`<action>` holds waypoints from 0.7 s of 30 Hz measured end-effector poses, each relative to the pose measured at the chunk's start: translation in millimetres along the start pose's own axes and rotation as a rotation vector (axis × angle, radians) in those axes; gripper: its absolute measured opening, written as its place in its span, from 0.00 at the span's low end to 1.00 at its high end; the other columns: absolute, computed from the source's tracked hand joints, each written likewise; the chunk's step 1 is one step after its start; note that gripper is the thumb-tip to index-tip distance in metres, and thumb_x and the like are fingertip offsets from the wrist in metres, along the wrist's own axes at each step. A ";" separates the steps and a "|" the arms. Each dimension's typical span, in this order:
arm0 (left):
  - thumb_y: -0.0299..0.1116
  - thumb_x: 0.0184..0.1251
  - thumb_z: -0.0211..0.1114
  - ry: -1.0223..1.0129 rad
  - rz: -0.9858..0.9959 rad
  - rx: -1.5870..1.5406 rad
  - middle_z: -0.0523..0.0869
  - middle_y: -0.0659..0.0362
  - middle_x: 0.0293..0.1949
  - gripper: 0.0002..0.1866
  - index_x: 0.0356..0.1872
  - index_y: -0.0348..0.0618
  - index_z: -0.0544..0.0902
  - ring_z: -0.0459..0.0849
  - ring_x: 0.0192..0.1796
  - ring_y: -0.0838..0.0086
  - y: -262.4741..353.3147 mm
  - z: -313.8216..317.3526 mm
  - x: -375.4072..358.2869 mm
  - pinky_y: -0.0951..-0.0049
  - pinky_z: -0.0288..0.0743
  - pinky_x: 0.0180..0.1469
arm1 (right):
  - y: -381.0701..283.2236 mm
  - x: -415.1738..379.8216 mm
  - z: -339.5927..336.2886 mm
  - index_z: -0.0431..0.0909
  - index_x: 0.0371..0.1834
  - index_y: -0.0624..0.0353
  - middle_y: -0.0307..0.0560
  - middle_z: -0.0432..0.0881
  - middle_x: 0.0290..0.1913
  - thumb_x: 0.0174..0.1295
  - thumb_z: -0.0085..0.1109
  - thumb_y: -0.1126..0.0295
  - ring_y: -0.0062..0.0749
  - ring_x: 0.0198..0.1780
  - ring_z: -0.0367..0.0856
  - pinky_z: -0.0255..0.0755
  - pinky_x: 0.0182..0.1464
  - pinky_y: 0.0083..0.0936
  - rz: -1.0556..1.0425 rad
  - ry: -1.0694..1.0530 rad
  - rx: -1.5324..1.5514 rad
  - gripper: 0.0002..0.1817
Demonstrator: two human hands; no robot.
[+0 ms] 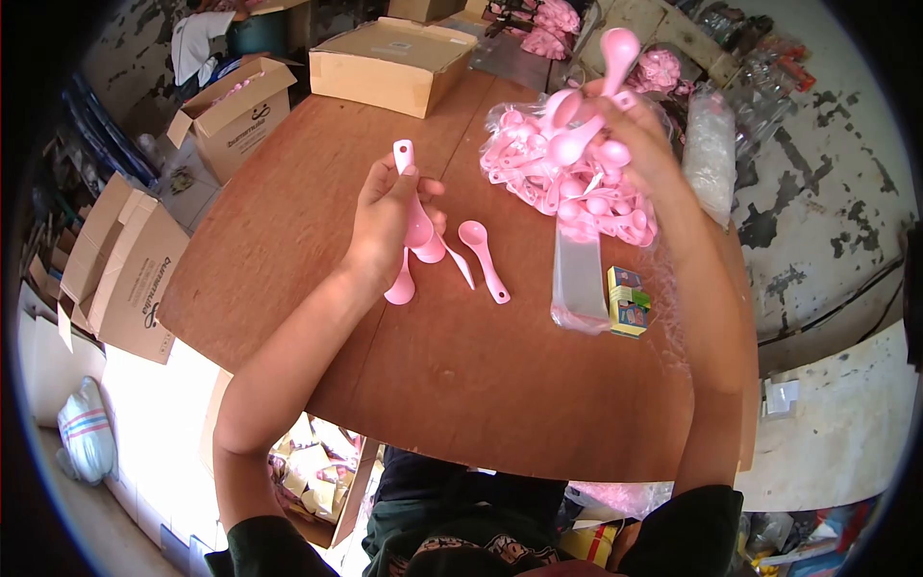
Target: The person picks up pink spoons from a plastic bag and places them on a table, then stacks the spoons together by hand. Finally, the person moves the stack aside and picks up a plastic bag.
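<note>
My left hand is closed around a pink plastic spoon, its holed handle pointing up past my thumb. Just below and beside that hand, more pink spoons lie on the brown table, partly hidden by it; one loose spoon rests to their right. Over the far right of the table, my right hand grips several pink spoons, one bowl sticking upward. Beneath it spreads a heap of pink spoons in clear plastic. How many the right hand holds is hard to see.
Near the heap lie a stack of clear plastic sleeves and a small yellow-and-blue box. A cardboard box stands on the table's far edge. Open cartons sit to the left. Another person is at the back left.
</note>
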State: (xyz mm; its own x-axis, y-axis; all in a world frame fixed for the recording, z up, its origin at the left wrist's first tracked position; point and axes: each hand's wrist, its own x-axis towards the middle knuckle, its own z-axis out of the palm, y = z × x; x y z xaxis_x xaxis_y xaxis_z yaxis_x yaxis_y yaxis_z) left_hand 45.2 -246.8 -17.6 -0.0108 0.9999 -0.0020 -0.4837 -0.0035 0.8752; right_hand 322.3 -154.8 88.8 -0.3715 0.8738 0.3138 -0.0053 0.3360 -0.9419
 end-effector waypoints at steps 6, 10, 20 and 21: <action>0.33 0.77 0.47 0.112 -0.009 0.019 0.79 0.55 0.42 0.16 0.61 0.42 0.65 0.79 0.31 0.73 2.9 -8.9 8.9 0.69 0.78 0.34 | 75.7 -28.3 83.7 0.73 0.55 0.61 0.38 0.81 0.41 0.70 0.57 0.66 0.15 0.39 0.79 0.72 0.36 0.14 0.189 -0.228 0.114 0.15; 0.27 0.74 0.48 0.145 -0.062 0.191 0.79 0.52 0.46 0.21 0.66 0.38 0.61 0.80 0.42 0.70 -1.2 -25.4 20.2 0.64 0.79 0.43 | 80.3 -38.7 102.1 0.72 0.57 0.62 0.39 0.79 0.41 0.69 0.58 0.63 0.17 0.38 0.80 0.74 0.35 0.16 0.265 -0.230 -0.081 0.18; 0.34 0.73 0.55 -0.065 -0.043 0.308 0.71 0.41 0.65 0.31 0.72 0.32 0.59 0.71 0.67 0.60 -13.3 -29.0 23.9 0.66 0.64 0.66 | 27.2 28.3 6.4 0.72 0.64 0.51 0.49 0.79 0.57 0.64 0.54 0.65 0.33 0.47 0.84 0.78 0.45 0.28 0.112 -0.072 -0.908 0.24; 0.35 0.73 0.56 -0.072 -0.039 0.298 0.68 0.39 0.68 0.33 0.73 0.32 0.57 0.67 0.70 0.58 -13.6 -28.1 24.1 0.66 0.61 0.69 | 40.6 39.3 -19.1 0.72 0.64 0.51 0.50 0.80 0.57 0.59 0.56 0.72 0.35 0.49 0.84 0.77 0.47 0.29 0.011 -0.005 -1.097 0.26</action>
State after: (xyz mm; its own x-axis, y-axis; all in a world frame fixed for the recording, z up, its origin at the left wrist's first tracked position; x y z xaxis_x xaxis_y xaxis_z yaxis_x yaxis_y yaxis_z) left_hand 26.9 -223.0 -43.1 0.0700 0.9975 -0.0135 -0.2047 0.0276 0.9784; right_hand 325.2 -100.2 65.3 -0.3704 0.8782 0.3027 0.8263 0.4604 -0.3245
